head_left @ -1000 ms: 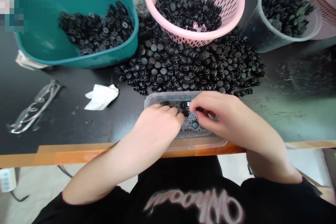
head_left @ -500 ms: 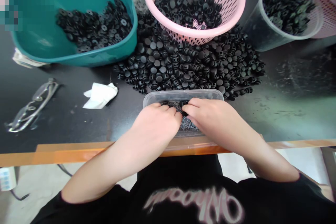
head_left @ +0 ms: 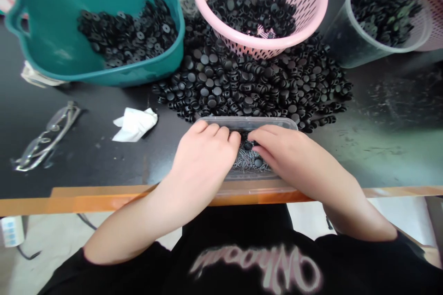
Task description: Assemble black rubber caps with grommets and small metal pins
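Centrally, a clear box (head_left: 249,122) sits at the worktop's (head_left: 380,159) near edge, with screws (head_left: 245,160) and a few black caps (head_left: 258,162) in it. Over its left part lies the left hand (head_left: 205,156), its grip curled, fingertips bent down out of sight; what it has hold of, if anything, I cannot tell. Over the box's right part reaches the right hand (head_left: 285,152), its grip narrow, thumb and forefinger a little apart with something dark between them; whether that is pinched, I cannot tell.

Just beyond the box spreads a pile (head_left: 254,86) of black parts, and farther behind the box a pink basket (head_left: 258,42) holds more. Left of the box are a tissue (head_left: 133,125), then glasses (head_left: 46,140); beyond them stands a green tub (head_left: 114,77) of black discs. Beyond the box, far right, a cup (head_left: 355,55) holds black pieces.
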